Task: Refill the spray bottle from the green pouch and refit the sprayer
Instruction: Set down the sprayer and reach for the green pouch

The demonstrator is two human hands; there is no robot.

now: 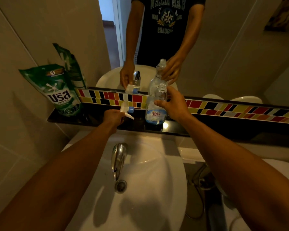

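White basin point(157, 189) is filling the lower middle of the view, chrome tap point(118, 158) sitting at its 12 o'clock edge and drain point(120, 185) just below the spout. Mirror point(223, 47) is covering the wall above, reflecting a person's torso and both arms. Dark shelf point(93, 120) is running along under the mirror, a band of coloured tiles point(232, 108) lining its back.

Green pouch point(60, 90) is standing upright at the 9 o'clock end of the shelf, leaning toward the wall corner, well apart from both hands.

Spray bottle point(155, 110) is standing upright on the shelf at about 12 o'clock from the tap, clear plastic, neck open with no sprayer on it, labelled low on the body. Right hand point(172, 104) is wrapping around its upper body, thumb and fingers closed on the neck region.

Left hand point(113, 116) is reaching over the shelf at 9 o'clock from the bottle, pinching the sprayer point(128, 112), a white trigger head with a blue collar, held clear of the bottle.
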